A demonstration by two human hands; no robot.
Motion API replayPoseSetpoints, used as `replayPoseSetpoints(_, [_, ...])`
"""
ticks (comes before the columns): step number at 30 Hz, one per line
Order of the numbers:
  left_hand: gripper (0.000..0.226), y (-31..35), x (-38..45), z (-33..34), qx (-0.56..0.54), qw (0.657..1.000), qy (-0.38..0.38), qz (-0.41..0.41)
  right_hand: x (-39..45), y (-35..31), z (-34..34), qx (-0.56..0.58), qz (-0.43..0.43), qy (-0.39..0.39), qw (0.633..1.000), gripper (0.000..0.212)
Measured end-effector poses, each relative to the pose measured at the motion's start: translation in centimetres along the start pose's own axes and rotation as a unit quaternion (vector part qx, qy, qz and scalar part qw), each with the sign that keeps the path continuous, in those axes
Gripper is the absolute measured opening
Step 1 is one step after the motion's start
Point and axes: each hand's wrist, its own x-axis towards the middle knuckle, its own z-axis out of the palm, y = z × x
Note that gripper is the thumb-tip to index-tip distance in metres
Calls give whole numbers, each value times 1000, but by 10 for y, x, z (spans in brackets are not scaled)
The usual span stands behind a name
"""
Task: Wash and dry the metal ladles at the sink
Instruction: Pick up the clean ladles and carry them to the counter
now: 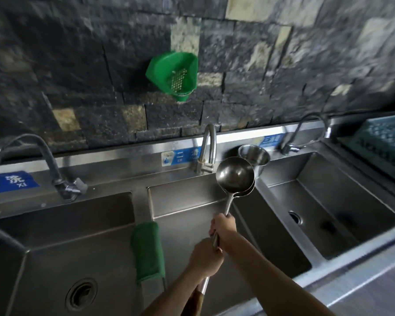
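Two metal ladles (235, 176) lie stacked, bowl in bowl, held up over the middle sink basin (185, 201). Their long handles run down toward me. My right hand (222, 228) grips the handles higher up, and my left hand (204, 258) grips them just below it. The handle ends, one of them wooden, pass under my left forearm at the bottom edge. The bowls hang just right of the middle faucet (209, 149), from which no water is seen running.
A green cloth (147, 249) drapes over the divider between the left basin (62, 247) and the middle one. A steel cup (254, 157) stands on the back ledge. The right basin (324, 213), a blue-green crate (383, 144) and a green wall strainer (175, 75) are nearby.
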Motion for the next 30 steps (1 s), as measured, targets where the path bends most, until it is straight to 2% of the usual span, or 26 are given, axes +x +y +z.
replayPoseSetpoints(4, [33, 16, -27, -8, -6, 999, -8, 44, -36, -24, -21, 1, -42, 30, 999, 14])
replayPoseSetpoints(9, [28, 48, -58, -14, -18, 993, -26, 113, -64, -50, -50, -13, -87, 68, 994, 10])
replayPoseSetpoints(13, [22, 75, -78, -17, -24, 985, -30, 170, -82, -71, -73, 15, -120, 101, 987, 10])
replayPoseSetpoints(17, [21, 93, -92, -8, -54, 975, -66, 208, -102, -83, -100, 42, -143, 129, 980, 13])
replayPoseSetpoints(25, [18, 113, -141, 30, -28, 954, -119, 272, -159, -77, -160, 34, -180, 192, 964, 7])
replayPoseSetpoints(30, [21, 111, -195, 58, -38, 938, -148, 312, -221, -60, -198, 44, -199, 220, 954, 13])
